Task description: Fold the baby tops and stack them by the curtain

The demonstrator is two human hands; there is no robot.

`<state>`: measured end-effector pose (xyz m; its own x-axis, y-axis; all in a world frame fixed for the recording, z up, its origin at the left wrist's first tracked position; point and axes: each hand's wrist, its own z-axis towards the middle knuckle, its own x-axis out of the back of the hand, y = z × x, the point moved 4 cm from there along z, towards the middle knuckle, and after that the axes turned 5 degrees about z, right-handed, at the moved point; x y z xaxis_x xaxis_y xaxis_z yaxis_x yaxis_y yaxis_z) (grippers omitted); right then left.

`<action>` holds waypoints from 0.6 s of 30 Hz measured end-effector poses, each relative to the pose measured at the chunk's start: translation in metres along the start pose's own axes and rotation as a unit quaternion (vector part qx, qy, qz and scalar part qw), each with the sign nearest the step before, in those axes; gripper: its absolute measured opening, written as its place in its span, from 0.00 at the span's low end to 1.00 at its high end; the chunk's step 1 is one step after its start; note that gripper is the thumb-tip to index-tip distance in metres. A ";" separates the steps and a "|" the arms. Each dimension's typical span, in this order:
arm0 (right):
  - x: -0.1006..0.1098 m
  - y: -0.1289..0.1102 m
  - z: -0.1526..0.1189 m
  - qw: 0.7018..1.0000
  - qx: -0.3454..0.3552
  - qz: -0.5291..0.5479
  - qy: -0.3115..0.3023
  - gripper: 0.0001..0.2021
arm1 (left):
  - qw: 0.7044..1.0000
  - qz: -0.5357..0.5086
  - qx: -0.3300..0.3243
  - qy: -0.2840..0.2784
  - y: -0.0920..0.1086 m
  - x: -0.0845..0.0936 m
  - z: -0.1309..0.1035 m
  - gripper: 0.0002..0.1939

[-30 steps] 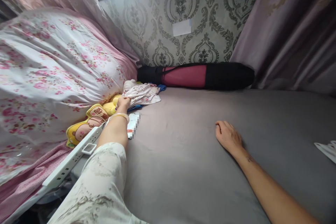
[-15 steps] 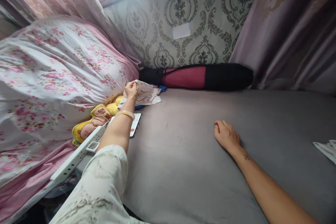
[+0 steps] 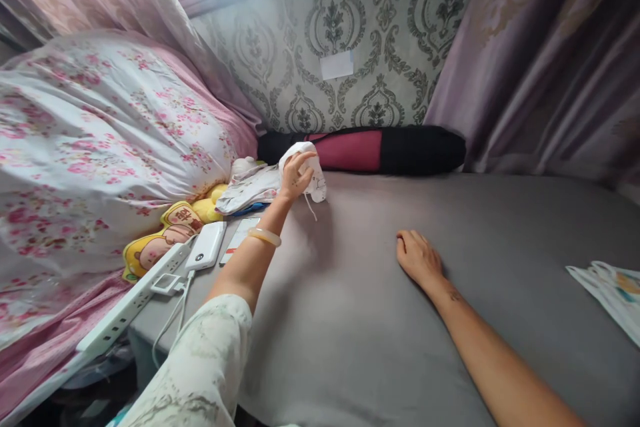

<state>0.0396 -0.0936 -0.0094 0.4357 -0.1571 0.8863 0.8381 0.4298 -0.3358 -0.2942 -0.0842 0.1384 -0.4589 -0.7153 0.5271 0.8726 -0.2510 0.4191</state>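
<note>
My left hand (image 3: 299, 175), with a pale bangle on the wrist, grips a white patterned cloth (image 3: 319, 183) raised over the far left of the grey sheet. A thin white string dangles from that cloth. Beside it, more light printed fabric (image 3: 250, 188) lies in a heap with a bit of blue under it. My right hand (image 3: 419, 256) rests on the sheet (image 3: 350, 280) with its fingers curled down; nothing shows in it.
A phone (image 3: 240, 240), a white power bank (image 3: 206, 245), a power strip (image 3: 133, 300) and yellow plush toys (image 3: 160, 247) lie at the left. A black and red bag (image 3: 355, 150) lies along the wall. White folded cloth (image 3: 607, 290) is at the right edge.
My left hand has moved right, lifting a white cloth away from the heap. The power bank has come into view. My right hand stays on the sheet.
</note>
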 end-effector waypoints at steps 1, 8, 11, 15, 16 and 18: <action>0.000 0.000 0.000 1.000 0.004 -0.002 0.001 0.15 | 0.999 -0.039 -0.005 0.011 0.008 -0.005 -0.003 0.17; 0.001 0.002 -0.001 1.000 0.017 0.013 0.013 0.14 | 0.950 -0.310 0.016 0.041 0.057 -0.036 -0.024 0.25; 0.005 0.002 0.000 0.998 0.001 0.059 0.007 0.14 | 0.929 -0.367 0.041 0.021 0.078 -0.045 -0.032 0.22; 0.012 -0.003 0.002 0.972 -0.008 0.233 0.018 0.18 | 0.902 -0.424 0.084 0.002 0.106 -0.057 -0.045 0.18; 0.013 -0.005 0.003 0.960 -0.009 0.277 0.020 0.18 | 0.894 -0.437 0.094 -0.005 0.113 -0.061 -0.048 0.17; 0.014 -0.009 0.005 0.937 -0.017 0.348 0.018 0.18 | 0.878 -0.464 0.113 -0.025 0.128 -0.070 -0.053 0.17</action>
<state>0.0367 -0.0958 0.0079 0.8907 0.1207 0.4382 0.3569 0.4114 -0.8387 -0.1410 -0.1006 0.1159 -0.9667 -0.2394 -0.0898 0.0654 -0.5710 0.8184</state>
